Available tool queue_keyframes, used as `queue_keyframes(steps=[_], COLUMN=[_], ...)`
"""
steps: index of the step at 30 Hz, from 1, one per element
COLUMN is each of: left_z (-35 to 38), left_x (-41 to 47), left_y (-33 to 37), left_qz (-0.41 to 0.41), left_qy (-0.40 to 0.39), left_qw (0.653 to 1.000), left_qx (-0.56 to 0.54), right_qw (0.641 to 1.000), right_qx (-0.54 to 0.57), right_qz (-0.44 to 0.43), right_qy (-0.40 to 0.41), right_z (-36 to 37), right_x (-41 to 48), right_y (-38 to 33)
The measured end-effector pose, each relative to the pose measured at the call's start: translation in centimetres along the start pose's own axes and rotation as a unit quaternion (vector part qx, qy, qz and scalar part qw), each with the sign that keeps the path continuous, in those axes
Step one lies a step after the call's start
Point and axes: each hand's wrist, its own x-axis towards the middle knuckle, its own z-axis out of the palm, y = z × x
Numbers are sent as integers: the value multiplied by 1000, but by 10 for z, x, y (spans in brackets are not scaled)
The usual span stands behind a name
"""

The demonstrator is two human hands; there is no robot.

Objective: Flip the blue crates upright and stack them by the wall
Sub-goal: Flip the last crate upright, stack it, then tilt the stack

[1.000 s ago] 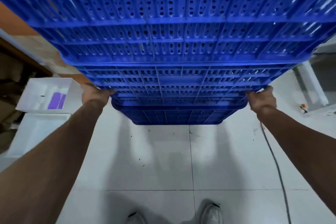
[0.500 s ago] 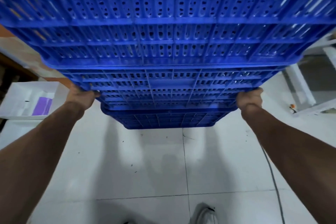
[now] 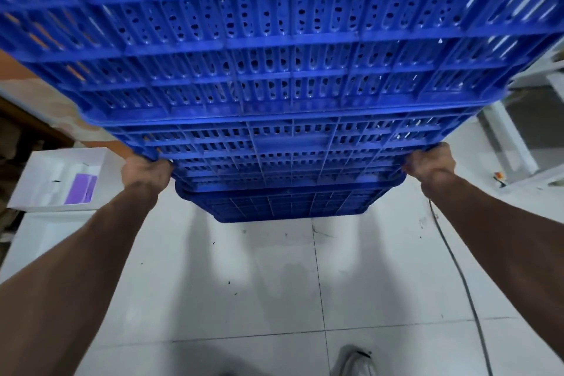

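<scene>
Left hand (image 3: 146, 170): fingers curled closed over the near left corner of the rim of the blue crate (image 3: 274, 70), knuckles toward the camera, fingertips hidden behind the plastic. Right hand (image 3: 431, 164): closed in the same manner on the near right corner of that rim, fingertips likewise out of sight. Both forearms are extended forward and bare.

The held crate is raised off the floor and tilted, its perforated base panel facing the camera and filling the upper half of the view; its ribbed side wall runs between the two hands. Directly below that wall, a second blue crate (image 3: 287, 204) shows as a lower rim edge near the tiled floor (image 3: 244, 284); whether the two crates touch cannot be determined.

Surroundings: white floor tiles with dark grout lines and small dark specks. A white box (image 3: 45, 180) holding a purple item (image 3: 81, 189) sits just beside the left hand, on the left. A grey cable (image 3: 454, 259) trails along the floor under the right forearm. White framework (image 3: 506, 143) stands at the right edge. One light-coloured shoe (image 3: 355, 360) is visible at the bottom edge.
</scene>
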Motion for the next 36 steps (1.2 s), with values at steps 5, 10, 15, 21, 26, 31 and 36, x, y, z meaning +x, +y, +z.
queue_keyframes(steps=[5,10,15,21,26,31,36], left_z=[-8,-13,-21,-19,-18,-18,-15], left_x=[-15,-16,-11,5,15,5,10], left_y=[-3,-26,-18,-10,-7,-2,-3], left_qz=[43,21,16,-18,-13,-14,-8], left_qy=[21,18,-15,-21,-34,-28,-40], left_qw=[998,998,998,995,995,996,995], left_qx=[37,54,59,92,90,83,87], right_qw=[999,997,995,990,987,989,990], right_qx=[-27,-72,-94,-131,-141,-127,-131], right_qz=[-27,-26,-37,-54,-59,-54,-43], right_qy=[-23,-21,-8,20,46,42,41], right_z=[-5,-12,-9,-1,8,4,2], right_x=[8,-22,-32,-43,-43,-52,-55], right_y=[1,-5,-2,-2,1,-1,-8])
